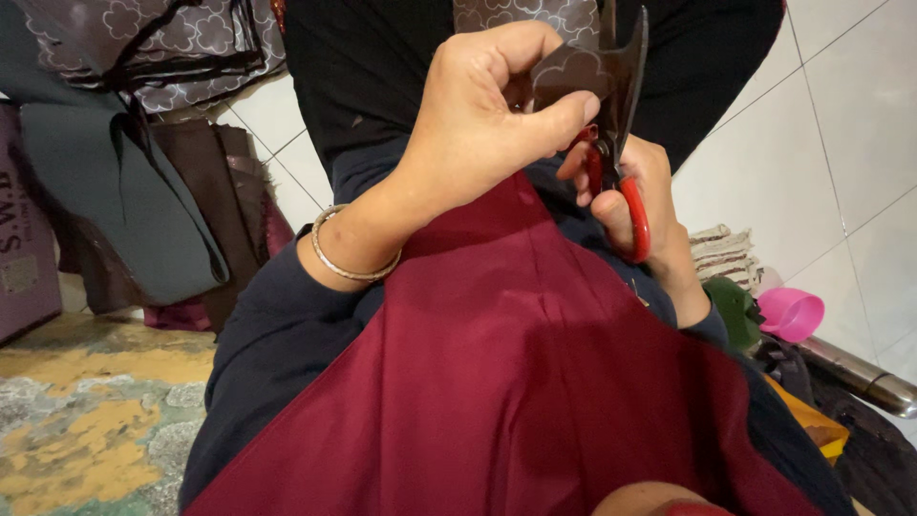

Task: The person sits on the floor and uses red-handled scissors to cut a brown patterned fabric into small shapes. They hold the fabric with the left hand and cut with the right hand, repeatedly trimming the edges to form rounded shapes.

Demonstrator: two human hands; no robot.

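**Scissors at the edge of a small dark piece**

Nearest the camera, a maroon cloth (516,382) lies spread over the person's lap and dark sleeves, one sheet with a long crease down its middle. Above it the left hand (478,124), with one metal bangle (351,260) on its wrist, is curled shut, thumb and forefinger pinching a small dark brown fabric piece (573,75) with a pale cloud print. The piece is held up in the air over the top of the maroon cloth, just in front of the person's black-clad legs.

Just behind, the right hand (642,205) has its fingers closed through the red handles of one pair of scissors (621,115). The dark blades point up and touch the right edge of the pinched piece. Whether the blades stand parted or closed cannot be told from this angle.

By the look of it, the step in hand is trimming the small piece. A next cut would call for the left hand to keep the edge taut and fingers away from the blades.

Farther off, on the left, lie a heap of printed brown fabric (162,43) and grey-green material (115,191) above a worn rug (86,420). On the right sit one pink cup (793,313), a stack of striped cloth (724,250) and one metal tube (860,377) against white tiles (841,143).
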